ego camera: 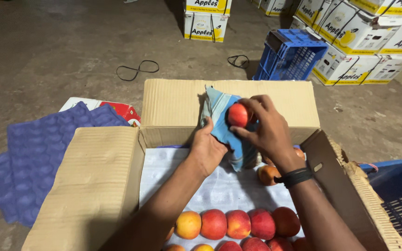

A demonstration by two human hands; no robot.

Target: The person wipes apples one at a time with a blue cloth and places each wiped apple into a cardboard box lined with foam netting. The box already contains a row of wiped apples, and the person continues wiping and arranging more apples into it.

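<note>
A bare concrete floor (61,42) runs under everything, dim and dusty, with an open cardboard box (177,104) at its middle, flaps spread to each side. Above the box's far flap, the left hand (206,148) grips a blue striped cloth (220,122), fingers closed around its bunched folds. The right hand (264,128) holds a red apple (238,115) pinched between thumb and fingertips, pressed against the cloth, just over the box's far wall; a black band sits on that wrist. Inside the box lies a sheet of white paper (219,188), and on its near part a row of red and yellow apples (237,224) lies side by side, touching one another. A few more loose apples (268,174) rest deeper in the box beneath the right hand. To the left of the box, stacked purple fruit trays (36,153) lie on the floor, partly covered by the box's left flap. Behind the box to the right stands a blue plastic crate (290,55), next to piled white cartons (364,39). Two black straps (137,69) lie on the floor beyond the box, and another blue crate (398,197) sits just to its right.
</note>
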